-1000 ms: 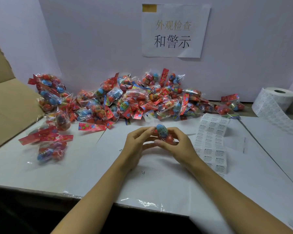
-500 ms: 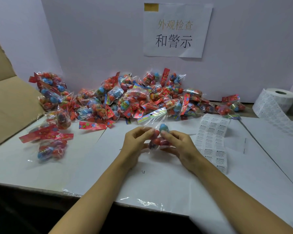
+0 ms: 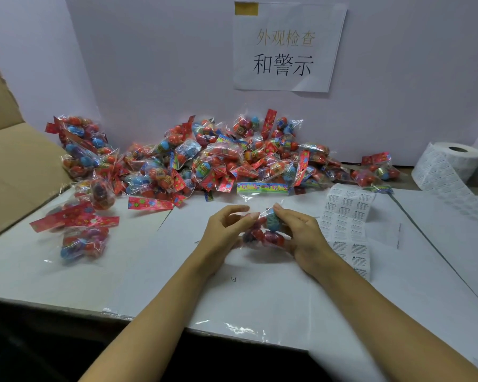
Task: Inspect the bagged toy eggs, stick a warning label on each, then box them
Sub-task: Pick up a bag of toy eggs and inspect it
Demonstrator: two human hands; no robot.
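Plain white paper sign (image 3: 287, 48) stuck up on the pale lilac back wall (image 3: 155, 64), black and gold Chinese characters on it, plus a little yellow tab in the top left corner. White sheets covering the tabletop (image 3: 66, 274), glossy tape along the front edge.

Desk (image 3: 66, 277) layout, head view. Pile of bagged eggs (image 3: 218, 161) along the back edge, against the wall (image 3: 149, 64). Paper sign (image 3: 287, 48) on the wall above the pile. Cardboard box (image 3: 14, 172) at far left, beside the pile's left end. Two loose bags (image 3: 80, 232) lie on the desk left of centre, in front of the pile. One bag (image 3: 262, 230) at centre, between the left hand (image 3: 226, 230) and right hand (image 3: 304, 238). Label strip (image 3: 348, 224) flat on the desk just right of the right hand. Label roll (image 3: 453, 164) at far right, near the wall.
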